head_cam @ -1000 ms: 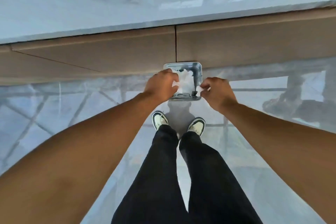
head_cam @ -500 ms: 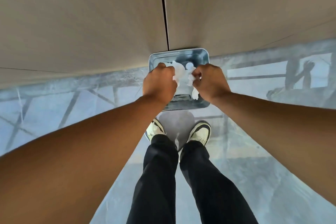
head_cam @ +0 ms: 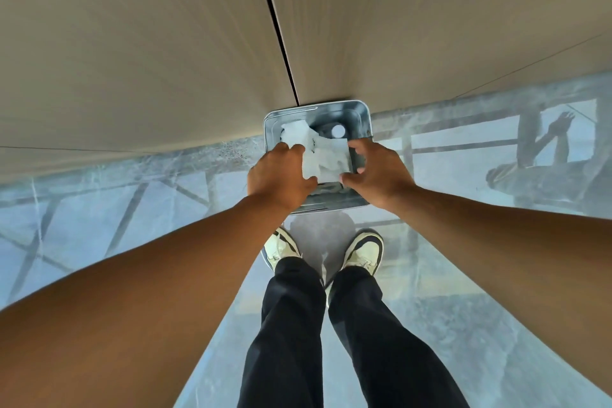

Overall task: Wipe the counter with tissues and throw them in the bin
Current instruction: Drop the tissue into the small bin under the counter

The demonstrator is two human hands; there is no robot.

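The tissues (head_cam: pixel 326 156) are hanging right over the bin (head_cam: pixel 360 116) as I'm watching.
The left hand (head_cam: pixel 281 179) is pinching their left edge; the right hand (head_cam: pixel 381 172) is curling loosely against their right edge, and I can't tell whether it's gripping. The bin is standing open on the floor, just beyond the shoes.

Both bare arms reach forward, the left from 8 o'clock, the right from 4 o'clock. The left hand (head_cam: pixel 280 175) pinches the edge of the tissues (head_cam: pixel 326 159). The right hand (head_cam: pixel 381 172), at its 3 o'clock, has loosely spread fingers.
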